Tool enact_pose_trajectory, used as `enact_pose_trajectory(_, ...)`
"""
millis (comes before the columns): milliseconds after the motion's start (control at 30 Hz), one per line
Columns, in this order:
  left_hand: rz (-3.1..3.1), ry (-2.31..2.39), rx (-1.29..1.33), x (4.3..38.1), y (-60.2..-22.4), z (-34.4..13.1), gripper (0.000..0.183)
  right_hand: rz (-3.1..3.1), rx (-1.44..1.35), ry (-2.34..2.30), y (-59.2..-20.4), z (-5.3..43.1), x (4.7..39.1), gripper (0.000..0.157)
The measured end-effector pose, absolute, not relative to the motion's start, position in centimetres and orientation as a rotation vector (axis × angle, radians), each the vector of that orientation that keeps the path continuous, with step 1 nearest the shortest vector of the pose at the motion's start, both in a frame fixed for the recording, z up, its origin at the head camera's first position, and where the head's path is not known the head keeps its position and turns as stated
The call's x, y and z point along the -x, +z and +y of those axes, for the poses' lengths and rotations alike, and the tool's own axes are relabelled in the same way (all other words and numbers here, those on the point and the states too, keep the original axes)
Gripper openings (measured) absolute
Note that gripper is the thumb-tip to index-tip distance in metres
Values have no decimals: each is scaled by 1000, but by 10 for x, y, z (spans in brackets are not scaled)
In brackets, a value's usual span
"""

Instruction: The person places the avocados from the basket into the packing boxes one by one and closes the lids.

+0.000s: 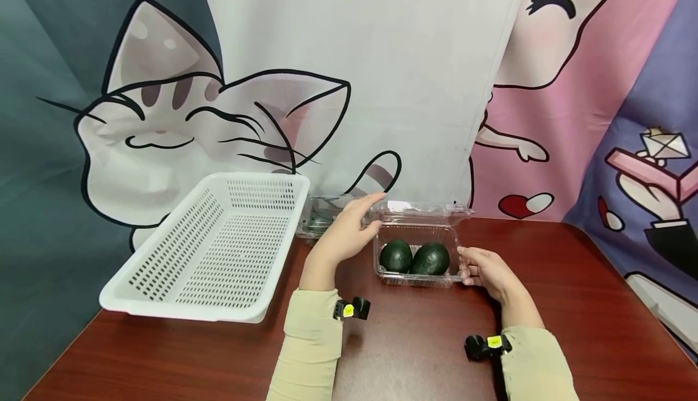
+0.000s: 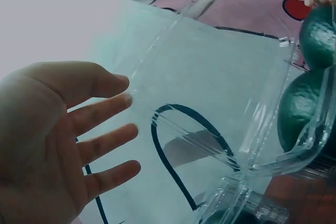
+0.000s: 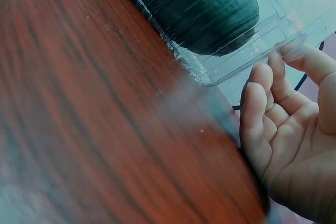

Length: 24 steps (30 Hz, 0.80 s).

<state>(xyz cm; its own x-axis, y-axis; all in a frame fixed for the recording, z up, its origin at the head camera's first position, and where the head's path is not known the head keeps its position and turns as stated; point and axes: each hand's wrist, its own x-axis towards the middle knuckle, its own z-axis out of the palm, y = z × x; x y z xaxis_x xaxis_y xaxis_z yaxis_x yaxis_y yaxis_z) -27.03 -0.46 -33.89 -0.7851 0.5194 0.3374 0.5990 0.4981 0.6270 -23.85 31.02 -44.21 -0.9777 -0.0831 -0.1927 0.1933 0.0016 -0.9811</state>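
Note:
Two dark green avocados, one on the left (image 1: pixel 396 256) and one on the right (image 1: pixel 431 259), lie side by side in a clear plastic clamshell box (image 1: pixel 420 277). Its transparent lid (image 1: pixel 417 210) stands raised at the back. My right hand (image 1: pixel 488 274) pinches the box's right rim between thumb and index finger, its other fingers curled below, as the right wrist view shows. Beside the lid's left edge is my left hand (image 1: pixel 346 231), fingers spread and fairly straight. In the left wrist view that hand (image 2: pixel 58 135) holds nothing; whether its fingertips touch the lid I cannot tell.
A white perforated plastic basket (image 1: pixel 218 313) stands on the left of the reddish-brown table (image 1: pixel 403 340). Behind my left hand sits another clear plastic box (image 1: pixel 315 222) with something dark green inside, partly hidden. Printed cloth (image 1: pixel 425 74) hangs along the table's back edge.

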Motion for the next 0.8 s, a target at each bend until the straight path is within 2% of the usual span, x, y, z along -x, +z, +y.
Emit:
enact_pose_trajectory(133,-2679,-1178,990,269,-340,-4,48,1994,-57,-2035,-441,316,238,38)
enact_pose_trajectory(300,-2744,-1214,1031,269,-341,-3,43,1783,152,-1963,-438,327,237,60)
enact_pose_trajectory(400,-2809,-1217,1082,269,-343,-1,41,1677,261,-1918,-437,332,237,67)
enact_pose_trajectory(667,-2904,-1192,1133,273,-349,4,39,1508,509,-1807,-439,335,232,73)
enact_pose_trajectory(800,-2972,-1148,1120,273,-352,7,44,1464,583,-1804,-440,335,229,65)
